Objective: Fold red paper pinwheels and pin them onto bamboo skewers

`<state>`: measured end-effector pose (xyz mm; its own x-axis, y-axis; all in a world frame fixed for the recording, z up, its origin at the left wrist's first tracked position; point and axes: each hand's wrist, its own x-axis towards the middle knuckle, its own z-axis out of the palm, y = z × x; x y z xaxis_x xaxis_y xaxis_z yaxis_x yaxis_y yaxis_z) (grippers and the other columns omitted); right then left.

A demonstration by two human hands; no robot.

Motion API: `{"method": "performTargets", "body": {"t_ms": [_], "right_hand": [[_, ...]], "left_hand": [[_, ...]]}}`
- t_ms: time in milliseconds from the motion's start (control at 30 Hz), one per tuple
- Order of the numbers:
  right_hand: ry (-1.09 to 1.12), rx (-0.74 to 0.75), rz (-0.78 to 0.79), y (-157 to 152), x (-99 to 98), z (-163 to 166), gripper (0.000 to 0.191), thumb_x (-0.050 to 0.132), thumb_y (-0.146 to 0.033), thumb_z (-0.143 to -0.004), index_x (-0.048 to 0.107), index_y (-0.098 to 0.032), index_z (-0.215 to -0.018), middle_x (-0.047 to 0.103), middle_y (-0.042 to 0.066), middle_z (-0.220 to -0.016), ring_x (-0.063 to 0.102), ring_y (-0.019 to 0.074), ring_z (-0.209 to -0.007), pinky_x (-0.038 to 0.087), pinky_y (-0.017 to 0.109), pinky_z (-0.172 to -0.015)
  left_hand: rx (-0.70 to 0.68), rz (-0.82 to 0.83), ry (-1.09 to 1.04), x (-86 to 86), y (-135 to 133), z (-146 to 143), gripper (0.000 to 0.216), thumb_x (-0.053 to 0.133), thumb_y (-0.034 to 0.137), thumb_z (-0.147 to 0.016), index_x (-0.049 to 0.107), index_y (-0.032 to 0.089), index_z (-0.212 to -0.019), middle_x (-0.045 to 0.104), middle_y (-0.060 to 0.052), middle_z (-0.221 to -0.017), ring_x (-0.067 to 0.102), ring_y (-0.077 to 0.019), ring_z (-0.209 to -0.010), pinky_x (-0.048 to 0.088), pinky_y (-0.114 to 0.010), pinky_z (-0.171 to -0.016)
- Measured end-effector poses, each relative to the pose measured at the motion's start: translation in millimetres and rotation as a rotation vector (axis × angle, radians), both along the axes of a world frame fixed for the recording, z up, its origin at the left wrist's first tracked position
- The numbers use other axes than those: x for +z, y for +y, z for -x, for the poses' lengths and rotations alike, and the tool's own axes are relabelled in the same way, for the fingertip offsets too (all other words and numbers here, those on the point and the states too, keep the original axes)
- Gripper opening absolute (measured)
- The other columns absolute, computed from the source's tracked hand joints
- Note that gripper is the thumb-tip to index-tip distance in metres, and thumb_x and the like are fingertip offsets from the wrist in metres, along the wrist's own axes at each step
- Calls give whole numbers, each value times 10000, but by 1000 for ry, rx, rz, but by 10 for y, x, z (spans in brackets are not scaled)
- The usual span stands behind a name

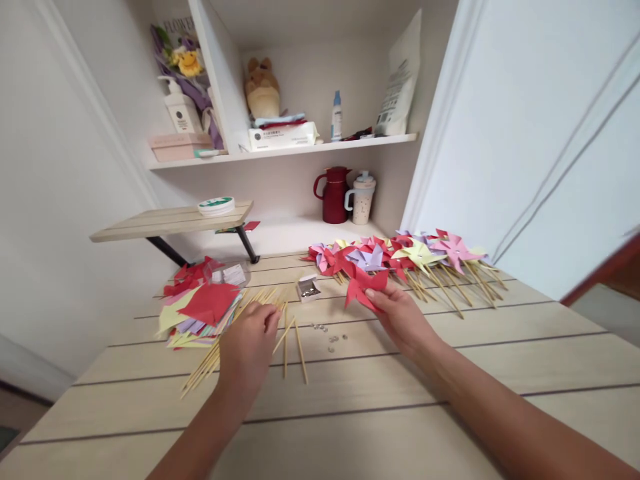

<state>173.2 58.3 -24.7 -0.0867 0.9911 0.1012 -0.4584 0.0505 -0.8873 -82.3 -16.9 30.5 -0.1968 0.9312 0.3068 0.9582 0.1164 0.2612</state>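
Note:
My right hand [400,317] grips a red paper pinwheel head [364,285] just in front of a pile of finished pinwheels [415,257] on sticks. My left hand [249,343] is curled over a loose bundle of thin wooden sticks [280,337], fingers pinched at their ends. A stack of coloured paper squares [205,308], red on top, lies left of that hand. A small open white box [308,288] and several scattered pins [330,337] sit between my hands on the pale wooden table [350,407].
A low wooden riser [170,221] with a roll of tape [216,205] stands at the back left. A red jug [335,193] and a speckled mug [361,197] stand below a shelf holding bottles, a tissue box and a plush toy. White walls close both sides.

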Motion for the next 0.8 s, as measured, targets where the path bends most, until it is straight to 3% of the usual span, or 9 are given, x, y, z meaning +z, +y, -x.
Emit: {"method": "performTargets", "body": {"t_ms": [133, 267, 367, 467, 600, 800], "right_hand": [[193, -94, 136, 80, -31, -42, 259, 874, -226, -671, 768, -218, -908, 790, 7, -935, 694, 127, -779, 562, 255, -806], [335, -104, 182, 116, -51, -72, 159, 829, -173, -739, 729, -208, -858, 780, -2, -829, 699, 109, -716, 576, 225, -757], [422, -101, 222, 127, -47, -73, 112, 794, -162, -783, 699, -211, -816, 760, -18, -746, 694, 108, -675, 578, 224, -706], [457, -119, 254, 131, -31, -69, 122, 779, -148, -790, 678, -210, -762, 741, -23, -698, 690, 112, -658, 585, 230, -689], [499, -114, 289, 103, 11, -51, 116, 761, -147, -799, 675, -203, -744, 740, -6, -701, 695, 121, -669, 600, 250, -707], [540, -62, 326, 2, 85, 0, 115, 787, -170, -781, 678, -208, -779, 751, 8, -757, 706, 140, -715, 612, 285, -746]], "left_hand": [[-113, 63, -6, 70, 20, -243, 239, 522, 275, -940, 715, 235, -805, 712, -12, -923, 634, -184, -814, 367, -284, -653], [-335, 210, -254, 15, 80, -436, 220, 577, 241, -875, 691, 222, -689, 673, 0, -789, 616, -171, -759, 421, -276, -683], [-504, 299, -311, -85, 86, -643, 156, 644, 199, -803, 702, 224, -661, 693, -22, -936, 626, -198, -932, 463, -299, -823], [-568, 340, -243, -216, 95, -854, 146, 657, 126, -765, 697, 216, -657, 688, -43, -1114, 590, -227, -1089, 444, -345, -931], [-602, 320, -152, -346, 118, -1056, 103, 620, 124, -795, 680, 207, -787, 659, -64, -1206, 556, -252, -1161, 422, -393, -974], [-660, 297, -162, -393, 134, -1269, 197, 578, 237, -880, 615, 204, -1070, 669, -85, -1135, 568, -270, -1117, 440, -405, -946]]}}
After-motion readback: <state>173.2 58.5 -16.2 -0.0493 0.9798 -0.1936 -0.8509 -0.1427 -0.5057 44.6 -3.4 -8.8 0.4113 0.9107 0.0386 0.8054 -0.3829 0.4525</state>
